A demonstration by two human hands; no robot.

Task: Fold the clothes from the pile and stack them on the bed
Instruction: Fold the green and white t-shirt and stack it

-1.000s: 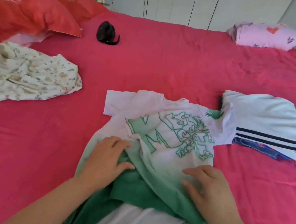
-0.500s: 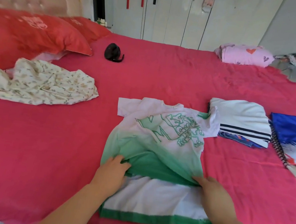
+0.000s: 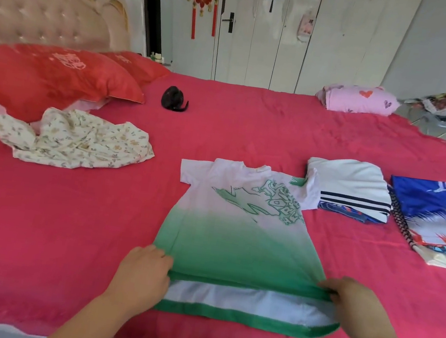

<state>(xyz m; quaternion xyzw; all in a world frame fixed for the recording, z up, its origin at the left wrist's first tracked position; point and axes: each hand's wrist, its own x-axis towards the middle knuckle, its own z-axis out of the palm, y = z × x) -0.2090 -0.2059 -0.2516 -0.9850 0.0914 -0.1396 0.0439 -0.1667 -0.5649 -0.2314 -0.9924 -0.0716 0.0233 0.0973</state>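
A white-to-green T-shirt (image 3: 239,229) with a green print lies spread face up on the red bed (image 3: 64,217), collar away from me. My left hand (image 3: 142,275) grips the left corner of its front hem, and my right hand (image 3: 352,304) pinches the right corner. The front layer is pulled taut toward me, with the white and green back layer showing below it. A crumpled floral garment (image 3: 75,144) lies unfolded at the left. To the right sits a folded white piece with dark stripes (image 3: 352,185) on a blue one.
Red pillows (image 3: 50,76) lean by the headboard at the left. A small black item (image 3: 174,99) lies mid-bed. A blue, white and red garment (image 3: 441,213) lies at the right edge, and a pink folded bundle (image 3: 356,99) at the far side.
Both hands drew the shirt's front layer down toward me, so the bunched-up green part is now stretched flat. The view also rose and pulled back.
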